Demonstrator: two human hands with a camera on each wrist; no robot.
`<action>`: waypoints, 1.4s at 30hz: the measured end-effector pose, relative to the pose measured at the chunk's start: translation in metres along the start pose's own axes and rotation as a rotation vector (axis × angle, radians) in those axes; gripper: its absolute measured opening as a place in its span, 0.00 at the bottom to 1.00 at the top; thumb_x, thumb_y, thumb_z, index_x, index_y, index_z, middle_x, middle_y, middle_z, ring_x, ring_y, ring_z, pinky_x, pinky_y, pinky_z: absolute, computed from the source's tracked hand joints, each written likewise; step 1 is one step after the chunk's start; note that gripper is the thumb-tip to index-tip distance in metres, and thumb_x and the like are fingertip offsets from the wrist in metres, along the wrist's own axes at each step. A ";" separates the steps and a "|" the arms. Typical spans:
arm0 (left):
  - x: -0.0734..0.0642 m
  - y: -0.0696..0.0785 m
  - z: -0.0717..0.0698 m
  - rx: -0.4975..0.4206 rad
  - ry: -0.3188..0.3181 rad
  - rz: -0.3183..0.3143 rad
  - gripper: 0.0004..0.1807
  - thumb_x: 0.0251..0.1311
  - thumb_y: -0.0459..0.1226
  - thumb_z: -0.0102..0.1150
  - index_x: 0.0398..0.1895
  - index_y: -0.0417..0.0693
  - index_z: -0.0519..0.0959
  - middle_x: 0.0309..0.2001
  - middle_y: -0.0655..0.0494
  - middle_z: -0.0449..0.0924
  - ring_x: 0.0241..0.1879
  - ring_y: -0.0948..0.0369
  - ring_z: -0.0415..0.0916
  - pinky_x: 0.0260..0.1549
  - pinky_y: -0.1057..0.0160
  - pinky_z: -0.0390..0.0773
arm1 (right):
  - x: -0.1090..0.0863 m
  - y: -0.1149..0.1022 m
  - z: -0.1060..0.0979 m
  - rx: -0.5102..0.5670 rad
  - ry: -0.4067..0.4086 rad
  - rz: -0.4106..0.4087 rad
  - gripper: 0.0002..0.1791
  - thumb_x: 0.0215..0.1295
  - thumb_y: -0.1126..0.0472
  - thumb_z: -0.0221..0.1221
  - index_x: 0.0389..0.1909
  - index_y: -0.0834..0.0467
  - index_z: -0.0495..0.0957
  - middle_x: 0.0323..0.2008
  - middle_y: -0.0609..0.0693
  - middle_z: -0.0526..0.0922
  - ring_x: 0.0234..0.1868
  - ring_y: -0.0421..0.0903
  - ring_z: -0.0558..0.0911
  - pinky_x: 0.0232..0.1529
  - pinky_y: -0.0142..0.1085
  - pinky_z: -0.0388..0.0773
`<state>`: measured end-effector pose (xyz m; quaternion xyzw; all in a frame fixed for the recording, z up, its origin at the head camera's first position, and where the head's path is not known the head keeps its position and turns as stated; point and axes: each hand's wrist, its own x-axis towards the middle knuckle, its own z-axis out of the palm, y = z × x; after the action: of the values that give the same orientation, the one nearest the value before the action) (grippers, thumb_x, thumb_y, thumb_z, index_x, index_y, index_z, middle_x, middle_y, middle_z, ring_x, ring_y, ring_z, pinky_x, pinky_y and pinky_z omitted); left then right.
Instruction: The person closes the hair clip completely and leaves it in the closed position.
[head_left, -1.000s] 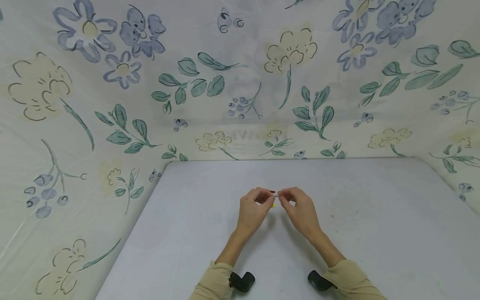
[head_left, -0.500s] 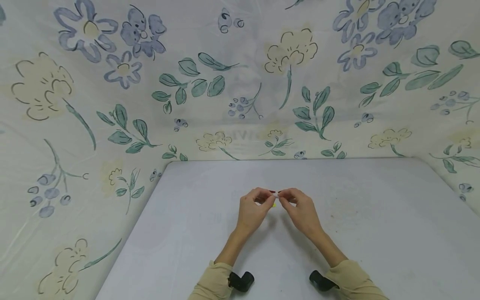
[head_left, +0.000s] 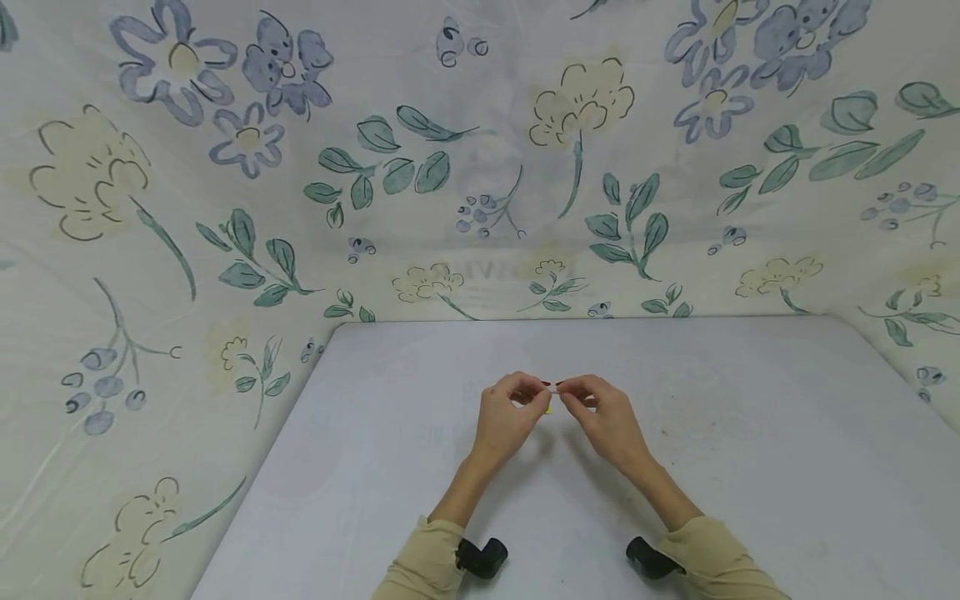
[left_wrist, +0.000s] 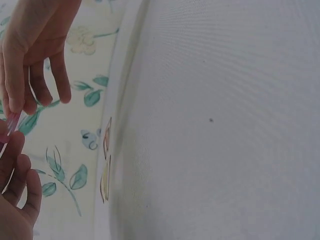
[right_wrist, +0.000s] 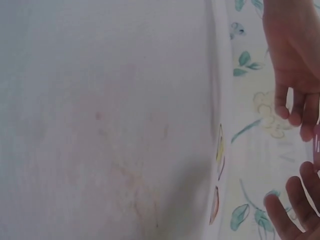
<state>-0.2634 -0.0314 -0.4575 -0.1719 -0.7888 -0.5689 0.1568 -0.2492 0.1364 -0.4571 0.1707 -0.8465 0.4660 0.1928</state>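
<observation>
Fingertip to fingertip, my left hand (head_left: 508, 421) and right hand (head_left: 609, 421) meet above the middle of the table. Between them they pinch a small pink, see-through strip (left_wrist: 13, 121), one end in each hand; the fingers cover most of it, and its kind cannot be told. In the left wrist view, the other fingers of both hands are loosely bent. Beyond the hands lie a thin red pointed loop (left_wrist: 107, 138) and a yellow pointed loop (left_wrist: 104, 180), flat on the table. In the head view the hands mostly hide these loops.
A white table (head_left: 375, 467) spreads under both forearms. Flower-printed cloth (head_left: 495, 167) hangs behind it and along its sides. Black devices sit at the wrists, one by the left cuff (head_left: 483, 558) and one by the right cuff (head_left: 652, 558).
The right forearm and wrist have shifted slightly to the right. The left hand stays nearly in place, and both hands keep their pinch on the pink strip.
</observation>
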 end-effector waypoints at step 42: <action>0.017 -0.010 0.018 0.405 -0.227 0.121 0.07 0.59 0.36 0.63 0.39 0.45 0.85 0.35 0.56 0.84 0.37 0.59 0.76 0.38 0.65 0.75 | 0.011 0.028 -0.022 -0.266 -0.134 -0.075 0.11 0.60 0.66 0.67 0.44 0.59 0.85 0.33 0.48 0.83 0.35 0.45 0.79 0.38 0.42 0.80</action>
<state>-0.2841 -0.0162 -0.4639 -0.2467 -0.8877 -0.3656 0.1322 -0.2681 0.1679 -0.4615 0.2056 -0.9048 0.3297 0.1742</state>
